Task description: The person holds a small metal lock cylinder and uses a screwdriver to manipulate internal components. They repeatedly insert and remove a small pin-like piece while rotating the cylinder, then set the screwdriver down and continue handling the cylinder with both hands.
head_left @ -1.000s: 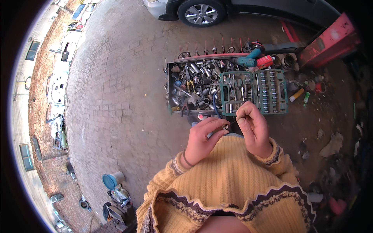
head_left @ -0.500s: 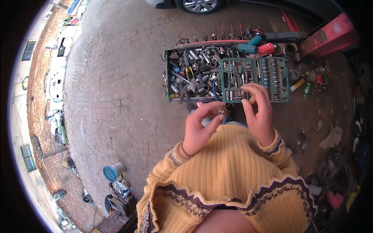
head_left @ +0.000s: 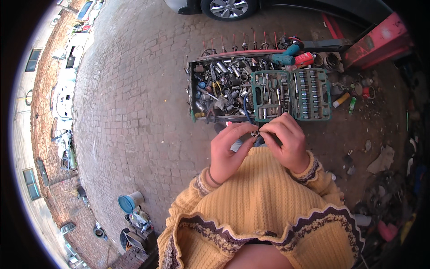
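A small round metal part is pinched between the thumb and index finger of my left hand, just in front of my body. From the other side my right hand comes up to it, thumb and index finger pressed together at its edge. Whatever lies between those right fingertips is too small to make out. Just beyond my hands lies an open green socket set case, with sockets and ratchet tools in its two halves. It rests partly over a tray heaped with loose sockets and metal parts.
A teal power tool and a red can lie at the tray's far right corner. A red metal post slants in at the right. A car wheel stands beyond, a blue-topped bucket at lower left.
My right hand has come down and left from above the socket case, its fingers closing beside the part. My left hand still holds the part, almost in place.
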`<state>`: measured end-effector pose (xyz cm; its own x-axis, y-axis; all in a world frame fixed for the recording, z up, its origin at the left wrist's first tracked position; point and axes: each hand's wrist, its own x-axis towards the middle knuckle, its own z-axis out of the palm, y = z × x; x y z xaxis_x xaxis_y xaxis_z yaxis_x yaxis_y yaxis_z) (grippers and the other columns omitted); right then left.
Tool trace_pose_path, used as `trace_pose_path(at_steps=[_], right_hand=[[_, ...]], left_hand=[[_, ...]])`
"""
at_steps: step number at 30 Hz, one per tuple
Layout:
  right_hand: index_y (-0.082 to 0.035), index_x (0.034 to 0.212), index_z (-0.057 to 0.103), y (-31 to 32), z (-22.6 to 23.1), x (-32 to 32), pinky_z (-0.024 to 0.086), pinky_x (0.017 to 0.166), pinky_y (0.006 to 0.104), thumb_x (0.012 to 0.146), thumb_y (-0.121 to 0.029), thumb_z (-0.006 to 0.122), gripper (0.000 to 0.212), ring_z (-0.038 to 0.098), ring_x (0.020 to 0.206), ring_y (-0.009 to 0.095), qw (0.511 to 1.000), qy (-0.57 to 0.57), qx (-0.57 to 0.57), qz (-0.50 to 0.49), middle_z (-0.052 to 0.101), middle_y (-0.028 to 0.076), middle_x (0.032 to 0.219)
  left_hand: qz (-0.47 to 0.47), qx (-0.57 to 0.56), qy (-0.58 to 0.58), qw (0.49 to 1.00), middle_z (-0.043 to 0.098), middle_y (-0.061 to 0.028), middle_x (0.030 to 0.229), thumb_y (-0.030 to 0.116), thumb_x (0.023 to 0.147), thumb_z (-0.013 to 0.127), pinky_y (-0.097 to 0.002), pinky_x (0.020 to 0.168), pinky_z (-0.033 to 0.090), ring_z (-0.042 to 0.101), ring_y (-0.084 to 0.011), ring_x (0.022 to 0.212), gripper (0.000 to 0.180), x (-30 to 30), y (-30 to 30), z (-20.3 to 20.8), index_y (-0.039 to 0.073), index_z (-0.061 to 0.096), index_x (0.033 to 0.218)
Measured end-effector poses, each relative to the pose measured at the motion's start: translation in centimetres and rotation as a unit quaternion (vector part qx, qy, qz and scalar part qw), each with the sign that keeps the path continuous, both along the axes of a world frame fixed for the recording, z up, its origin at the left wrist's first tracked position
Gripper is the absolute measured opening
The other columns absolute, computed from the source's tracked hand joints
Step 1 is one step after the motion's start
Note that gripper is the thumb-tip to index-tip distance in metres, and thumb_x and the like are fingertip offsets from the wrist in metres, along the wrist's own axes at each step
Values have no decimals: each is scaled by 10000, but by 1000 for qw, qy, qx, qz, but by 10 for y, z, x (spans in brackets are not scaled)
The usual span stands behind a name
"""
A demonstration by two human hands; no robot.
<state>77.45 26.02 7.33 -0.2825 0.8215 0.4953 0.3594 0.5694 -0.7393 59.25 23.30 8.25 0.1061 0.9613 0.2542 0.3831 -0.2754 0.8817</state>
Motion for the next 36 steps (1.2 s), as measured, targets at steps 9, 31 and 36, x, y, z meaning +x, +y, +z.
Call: trace_pose_path(at_steps=[9,31,36], right_hand=[[-26,837,607,-8,1,-6,372,549,305,787,47,689,121,459,612,179,997,53,-55,-23,498,57,730],[-37,794,537,-10,13,-6,435,630,391,744,13,688,167,515,699,301,986,81,-88,115,474,104,742],[-37,799,552,-4,17,-1,377,548,330,766,35,666,138,453,612,209,989,109,-75,73,465,69,734]], left_hand=[[-11,11,-4,1000,698,-104,977,-73,807,683,-298,731,521,674,-242,834,253,1,-2,5,28,691,1039],[21,-147,-337,930,672,-127,1103,-60,912,640,-285,871,533,660,-156,945,203,5,-9,-18,-24,569,1099],[12,-100,-135,986,712,-75,1014,-98,874,638,-262,777,531,669,-119,864,222,4,-8,-7,-24,644,1083]])
